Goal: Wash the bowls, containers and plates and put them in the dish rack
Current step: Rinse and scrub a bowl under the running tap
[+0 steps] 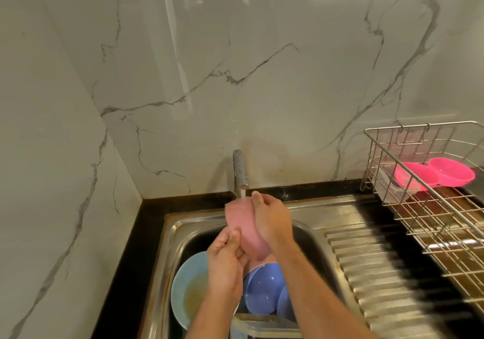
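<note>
Both hands, left (pixel 225 257) and right (pixel 271 218), grip pink cloth (pixel 242 225) under tap (pixel 240 172). Blue bowls (pixel 263 293) in sink (pixel 172 236) below; pink bowls (pixel 434 173) in rack (pixel 429 218), right.

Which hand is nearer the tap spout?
The right hand. Its fingertips reach up just beside the spout, gripping the pink item's top. The left hand grips it lower, over the sink.

Left hand (pixel 226 257) low, right hand (pixel 271 218) higher — both grip closed.
</note>
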